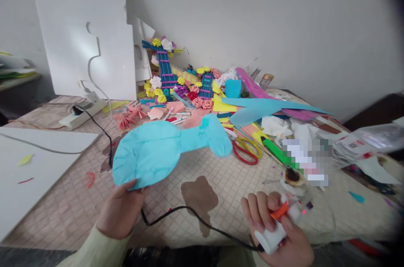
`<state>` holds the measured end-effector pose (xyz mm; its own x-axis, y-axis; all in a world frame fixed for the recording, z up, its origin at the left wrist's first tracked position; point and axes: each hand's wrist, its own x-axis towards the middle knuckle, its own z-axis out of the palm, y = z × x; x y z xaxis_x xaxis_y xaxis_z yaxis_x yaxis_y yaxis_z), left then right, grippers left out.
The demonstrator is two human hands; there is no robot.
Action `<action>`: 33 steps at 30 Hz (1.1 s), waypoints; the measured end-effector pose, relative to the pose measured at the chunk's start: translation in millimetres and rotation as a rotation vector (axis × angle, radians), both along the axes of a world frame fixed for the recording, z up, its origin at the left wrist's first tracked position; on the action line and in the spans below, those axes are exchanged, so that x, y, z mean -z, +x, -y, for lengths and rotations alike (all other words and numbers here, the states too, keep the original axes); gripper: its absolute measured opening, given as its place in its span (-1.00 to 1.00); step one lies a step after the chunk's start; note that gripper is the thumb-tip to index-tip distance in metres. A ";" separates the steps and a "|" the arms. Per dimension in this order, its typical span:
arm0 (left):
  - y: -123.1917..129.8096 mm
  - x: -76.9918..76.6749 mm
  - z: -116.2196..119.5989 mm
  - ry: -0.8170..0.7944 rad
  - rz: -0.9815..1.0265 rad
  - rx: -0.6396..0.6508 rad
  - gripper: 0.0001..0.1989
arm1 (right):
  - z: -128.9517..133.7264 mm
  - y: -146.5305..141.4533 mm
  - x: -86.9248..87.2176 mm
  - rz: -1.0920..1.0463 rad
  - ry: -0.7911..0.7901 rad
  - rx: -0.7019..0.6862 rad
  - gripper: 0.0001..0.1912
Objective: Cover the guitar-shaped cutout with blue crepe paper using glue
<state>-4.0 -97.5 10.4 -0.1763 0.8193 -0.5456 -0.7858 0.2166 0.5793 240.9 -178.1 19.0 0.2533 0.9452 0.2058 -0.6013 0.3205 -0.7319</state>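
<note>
A light-blue paper-covered shape [147,151], wide and round at one end with a narrow neck and small head, is held up over the table. My left hand [121,210] grips its lower left edge between thumb and fingers. At the lower right, my right hand [274,225] is wrapped around a white and orange tool [272,235] with a black cord running from its end. The tool's tip is blurred. Beside it on the cloth lies a small dark-stained white object [292,176].
Red and yellow scissors [246,151], a green tube [276,151], paper flowers and coloured paper pile up across the back. A white power strip [82,113] and a white board [38,166] are at left. The black cord [189,209] crosses the front.
</note>
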 end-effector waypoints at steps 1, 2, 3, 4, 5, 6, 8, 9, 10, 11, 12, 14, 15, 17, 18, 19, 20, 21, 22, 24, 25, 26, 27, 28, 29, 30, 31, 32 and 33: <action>10.9 -0.2 -1.2 -0.008 0.036 0.023 -0.47 | -0.8 -2.0 -0.3 -0.001 0.001 0.000 -0.88; 25.1 0.4 -1.5 -0.014 0.090 0.078 -0.49 | -1.5 -4.0 -1.0 0.001 0.003 0.003 -0.88; 41.3 1.6 -0.3 -0.038 0.148 0.156 -0.53 | -2.1 -5.6 -2.2 0.003 0.004 0.009 -0.88; 57.9 2.9 2.8 -0.057 0.191 0.252 -0.58 | -2.4 -6.4 -3.7 0.010 0.006 0.020 -0.88; 73.1 3.8 7.8 -0.075 0.217 0.358 -0.64 | -2.2 -6.0 -5.3 0.021 0.005 0.032 -0.88; 85.2 3.6 14.4 -0.091 0.251 0.514 -0.73 | -1.4 -4.1 -6.6 0.037 0.002 0.044 -0.87; 95.6 -1.0 28.8 -0.125 0.311 0.929 -0.86 | 2.2 4.6 -7.6 0.092 -0.026 0.049 -0.84; 93.3 -5.4 34.3 -0.096 0.336 1.091 -0.79 | 4.8 10.9 -6.7 0.127 -0.053 0.034 -0.83; 86.7 -10.7 37.2 -0.024 0.335 1.185 -0.73 | 7.5 17.9 -4.8 0.159 -0.086 0.012 -0.82; 77.0 -16.0 36.6 0.070 0.302 1.237 -0.70 | 9.9 24.7 -2.0 0.185 -0.121 -0.013 -0.81; 65.7 -20.7 32.0 0.172 0.204 1.258 -0.70 | 11.7 30.7 1.6 0.201 -0.150 -0.031 -0.81; 44.1 -25.4 11.3 0.378 -0.157 1.170 -0.77 | 11.9 37.6 10.3 0.206 -0.177 -0.052 -0.78; 36.0 -24.7 -3.2 0.438 -0.392 1.051 -0.82 | 10.0 38.0 15.0 0.192 -0.193 -0.043 -0.76; 27.4 -17.6 -34.7 0.470 -0.739 0.825 -0.88 | 2.4 34.3 24.3 0.156 -0.262 0.045 -0.76; 26.7 -12.1 -49.5 0.427 -0.799 0.752 -0.88 | -2.8 31.1 28.5 0.138 -0.320 0.123 -0.80; 27.8 -6.2 -62.6 0.356 -0.802 0.708 -0.86 | -8.3 27.9 32.3 0.116 -0.383 0.207 -0.85; 30.2 -0.5 -73.5 0.328 -0.793 0.695 -0.84 | -14.0 25.0 35.6 0.094 -0.443 0.278 -0.87; 33.3 4.5 -82.2 0.311 -0.771 0.709 -0.83 | -19.3 22.9 38.2 0.076 -0.488 0.327 -0.84; 36.6 8.5 -88.9 0.299 -0.740 0.735 -0.83 | -23.9 21.5 40.1 0.060 -0.519 0.344 -0.80; 42.5 13.5 -98.0 0.287 -0.692 0.791 -0.81 | -30.7 21.1 42.0 0.041 -0.542 0.328 -0.76; 44.8 14.7 -101.1 0.279 -0.676 0.816 -0.81 | -32.7 21.6 42.1 0.045 -0.542 0.314 -0.75; 46.6 15.3 -103.4 0.270 -0.664 0.840 -0.81 | -33.9 22.3 41.9 0.052 -0.538 0.303 -0.74; 47.8 15.5 -104.9 0.264 -0.655 0.862 -0.81 | -34.3 23.2 41.3 0.056 -0.534 0.291 -0.74; 48.5 15.3 -105.6 0.263 -0.643 0.879 -0.82 | -34.2 24.0 40.6 0.060 -0.530 0.279 -0.73; 48.8 15.1 -105.2 0.268 -0.629 0.889 -0.84 | -33.9 24.7 39.5 0.061 -0.525 0.271 -0.73; 48.6 14.7 -103.6 0.277 -0.613 0.888 -0.85 | -33.6 25.5 38.2 0.061 -0.516 0.266 -0.74; 48.2 14.2 -101.0 0.288 -0.595 0.878 -0.84 | -33.7 26.4 36.7 0.060 -0.503 0.262 -0.74; 47.7 13.8 -97.4 0.301 -0.574 0.861 -0.83 | -34.5 27.4 34.7 0.061 -0.486 0.257 -0.75; 47.1 13.4 -93.2 0.312 -0.551 0.843 -0.80 | -36.3 28.8 32.4 0.066 -0.465 0.253 -0.75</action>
<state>43.0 -4.3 -3.1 0.3565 0.8823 -0.3073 -0.0609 0.3501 0.9347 269.7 -141.8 -13.4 0.4862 0.8515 -0.1966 -0.4946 0.0826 -0.8652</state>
